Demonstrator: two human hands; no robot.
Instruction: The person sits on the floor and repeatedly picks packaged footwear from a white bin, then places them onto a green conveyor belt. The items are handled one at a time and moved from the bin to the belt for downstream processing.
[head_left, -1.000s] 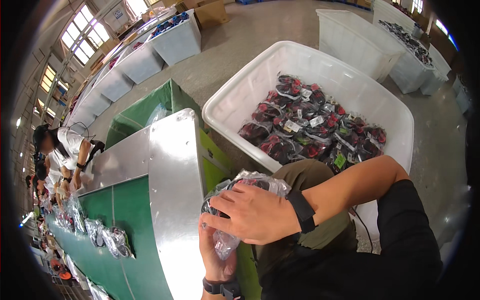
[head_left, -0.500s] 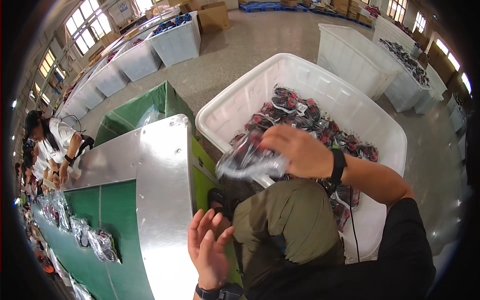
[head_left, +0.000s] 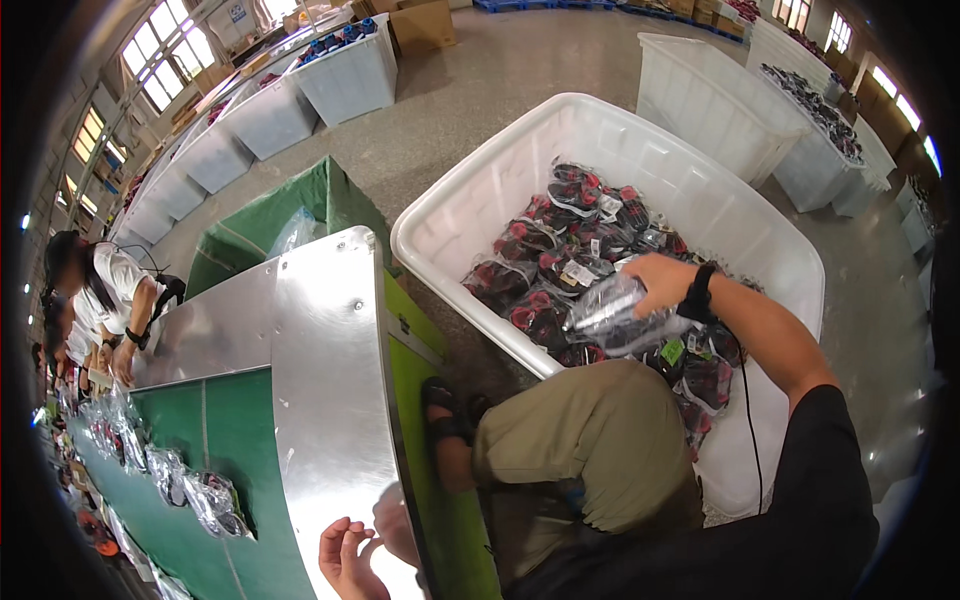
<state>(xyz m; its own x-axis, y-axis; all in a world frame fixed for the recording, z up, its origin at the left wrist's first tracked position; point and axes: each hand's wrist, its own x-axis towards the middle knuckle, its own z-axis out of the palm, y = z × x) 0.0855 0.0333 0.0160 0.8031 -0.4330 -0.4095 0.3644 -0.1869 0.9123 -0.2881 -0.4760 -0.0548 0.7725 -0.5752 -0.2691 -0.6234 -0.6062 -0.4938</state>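
Observation:
In the large white bin (head_left: 440, 190) lies a heap of dark shoes (head_left: 540, 240) with red parts, wrapped in clear plastic. My right hand (head_left: 662, 284), with a black band at the wrist, is closed on a plastic-wrapped shoe (head_left: 605, 310) just above the heap. The glossy film hides much of that shoe. My left hand (head_left: 350, 562) hovers over the metal edge (head_left: 320, 440) of the conveyor, its fingers loosely bent and apart, with nothing in it. Several bagged shoes (head_left: 215, 500) rest on the green conveyor belt (head_left: 240, 420) to the left.
A green cloth-lined container (head_left: 345, 205) stands beyond the conveyor's end. More white bins (head_left: 690, 100) are at the back right, and a row of them (head_left: 350, 85) runs along the back left. Another person (head_left: 120, 290) works beside the conveyor. A thin black cable (head_left: 752, 430) hangs by my right arm.
My right hand has moved right, from near the bin's front rim to over the heap, with a wrapped shoe in it. My left hand has dropped down and left over the metal edge.

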